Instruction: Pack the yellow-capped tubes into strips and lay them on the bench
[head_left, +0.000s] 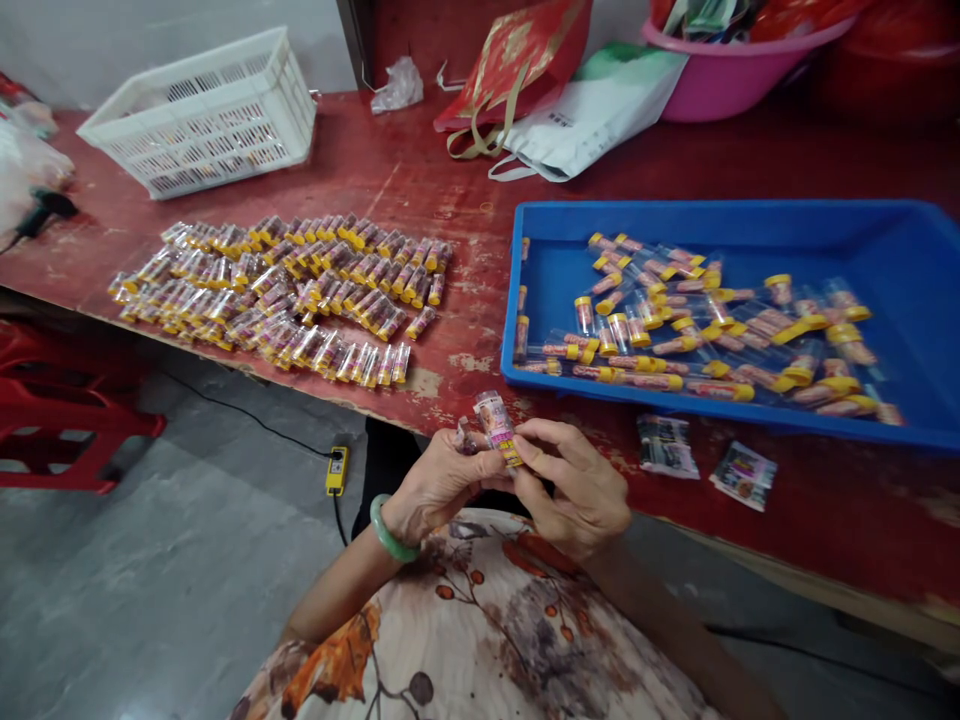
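Note:
Over the front edge of the table, my left hand (442,478) and my right hand (574,485) meet around one small clear tube (496,420) with a printed label. The tube is tilted, and its lower end lies between the fingers of both hands. Another bit of printed clear wrapper (465,437) sticks out by my left thumb. A green bangle (391,530) circles my left wrist. To the right, a blue tray (645,222) holds many yellow-capped clear tubes with pinkish contents. On the left, labelled tubes (330,280) lie in packed rows on the red table (465,215).
Two stacks of printed wrappers (666,447) lie in front of the tray. A white plastic crate (217,130), a red bag (517,60), a white bag (592,115) and a pink basin (720,80) stand behind. Red stools (67,420) and a yellow power strip (337,470) are below left.

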